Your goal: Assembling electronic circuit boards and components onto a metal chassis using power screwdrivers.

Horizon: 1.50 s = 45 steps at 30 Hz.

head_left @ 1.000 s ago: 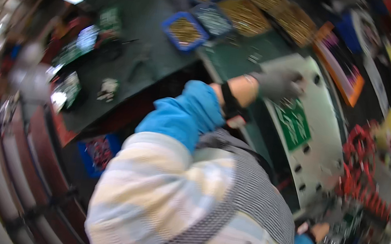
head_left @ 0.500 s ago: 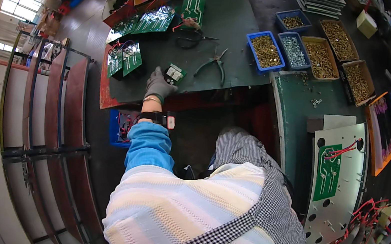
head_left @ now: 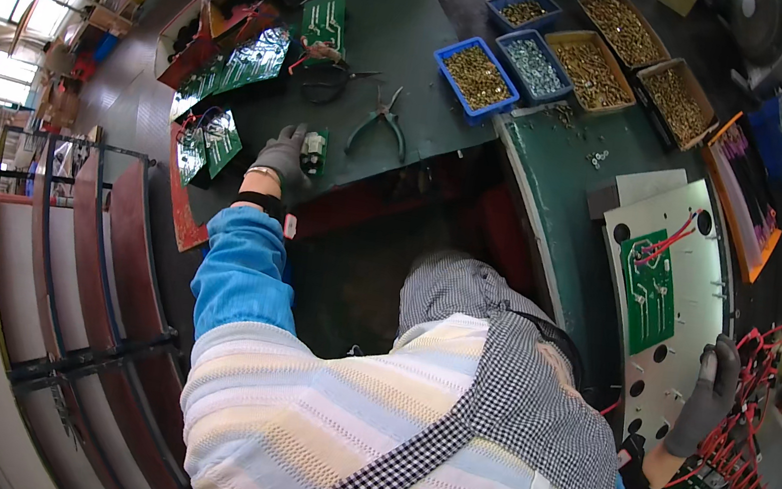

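In a grey glove, my left hand (head_left: 283,156) rests on the green work table (head_left: 398,28), its fingers stretched out. It lies against the left edge of a small circuit board (head_left: 317,151) with pale components. Just right of that board are green-handled pliers (head_left: 380,127), their jaws spread. Dark scissors (head_left: 328,88) lie beyond it. My right hand (head_left: 707,398), also gloved in grey, is at the right edge of a pale metal panel (head_left: 682,359). Its fingers extend upward and nothing shows in them. On the panel sits a green circuit board (head_left: 647,293) with red wires.
More circuit boards (head_left: 254,62) stand at the table's left. Bins of brass fittings (head_left: 477,77) and silver hardware (head_left: 536,67) are at the far right. Red wires (head_left: 738,428) bunch beside my right hand. A rack (head_left: 113,243) stands at left.
The whole view has turned, so the table's things sit further left. My right hand has risen from the lower right to the panel's edge. My left hand stays by the small board.
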Tool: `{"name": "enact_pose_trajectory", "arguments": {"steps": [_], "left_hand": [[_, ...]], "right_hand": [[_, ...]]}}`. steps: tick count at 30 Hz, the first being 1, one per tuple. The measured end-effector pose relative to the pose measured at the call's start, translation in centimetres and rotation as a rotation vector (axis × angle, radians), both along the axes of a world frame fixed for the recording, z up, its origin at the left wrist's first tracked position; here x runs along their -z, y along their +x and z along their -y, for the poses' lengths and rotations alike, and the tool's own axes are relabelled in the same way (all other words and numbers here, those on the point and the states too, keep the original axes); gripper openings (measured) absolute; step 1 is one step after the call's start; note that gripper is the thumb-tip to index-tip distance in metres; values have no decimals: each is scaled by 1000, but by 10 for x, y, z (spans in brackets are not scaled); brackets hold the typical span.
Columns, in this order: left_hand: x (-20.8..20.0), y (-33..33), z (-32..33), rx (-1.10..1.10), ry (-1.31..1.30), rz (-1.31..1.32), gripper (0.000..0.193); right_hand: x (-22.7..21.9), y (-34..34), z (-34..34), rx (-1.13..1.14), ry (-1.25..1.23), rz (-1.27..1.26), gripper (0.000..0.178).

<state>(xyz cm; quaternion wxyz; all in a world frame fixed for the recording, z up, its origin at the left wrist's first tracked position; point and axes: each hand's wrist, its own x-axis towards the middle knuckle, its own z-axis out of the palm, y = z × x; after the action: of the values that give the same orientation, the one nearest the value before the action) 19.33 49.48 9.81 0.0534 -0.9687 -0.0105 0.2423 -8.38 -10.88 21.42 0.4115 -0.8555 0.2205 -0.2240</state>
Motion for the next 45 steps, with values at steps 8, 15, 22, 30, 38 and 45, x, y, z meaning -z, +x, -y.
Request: {"name": "enact_pose_trajectory", "arguments": {"steps": [8,15,22,30,38,45], "left_hand": [[30,-15,3,-445,-246,286,76],[3,-3,88,-690,-1802,352,31],[-117,-36,363,722,-1530,262,65],[-155,-74,483,1286,-1130,170,108],[-124,52,566,1381,-1136,-252,87],[-58,36,599,1700,-970,-220,104]], "right_hand": [[-4,-16,-19,77,3,-22,15],[-2,-6,-37,-115,116,91,14],[-9,46,-73,-351,830,405,36],[12,40,-40,321,885,617,35],[65,44,49,329,1134,561,33],[79,91,62,356,1113,263,29]]}}
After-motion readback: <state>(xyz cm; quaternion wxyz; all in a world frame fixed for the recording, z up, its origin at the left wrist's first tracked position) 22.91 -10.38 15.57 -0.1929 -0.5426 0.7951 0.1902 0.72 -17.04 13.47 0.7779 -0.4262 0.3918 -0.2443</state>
